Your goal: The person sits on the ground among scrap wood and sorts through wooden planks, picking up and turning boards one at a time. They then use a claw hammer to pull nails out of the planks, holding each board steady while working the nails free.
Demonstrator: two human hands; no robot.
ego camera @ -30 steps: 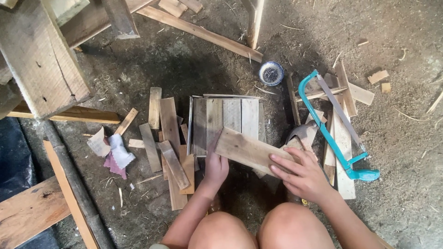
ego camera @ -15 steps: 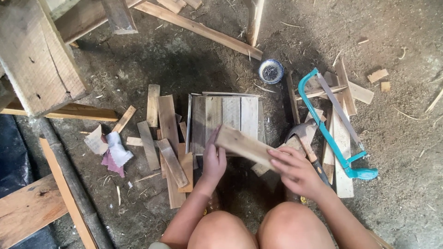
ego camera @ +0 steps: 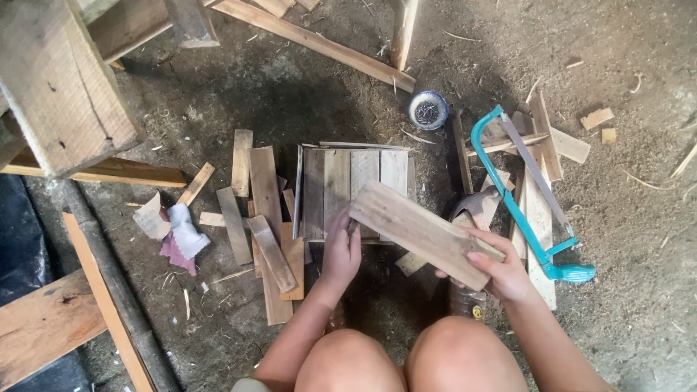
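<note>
Right hand point(ego camera: 501, 272) grips the near end of a short wooden plank point(ego camera: 421, 232), fingers curled round its edge. Left hand point(ego camera: 341, 250) has fingers closed on the plank's other end. The plank is held tilted above the front edge of a slatted wooden panel point(ego camera: 337, 181) lying on the dirt floor. Teal hacksaw point(ego camera: 534, 210) lies to the right, small bowl of nails point(ego camera: 428, 110) beyond.

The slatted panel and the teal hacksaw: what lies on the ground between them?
In the head view, a thin upright stick and a curved dark scrap lie between the slatted panel and the hacksaw.
</note>
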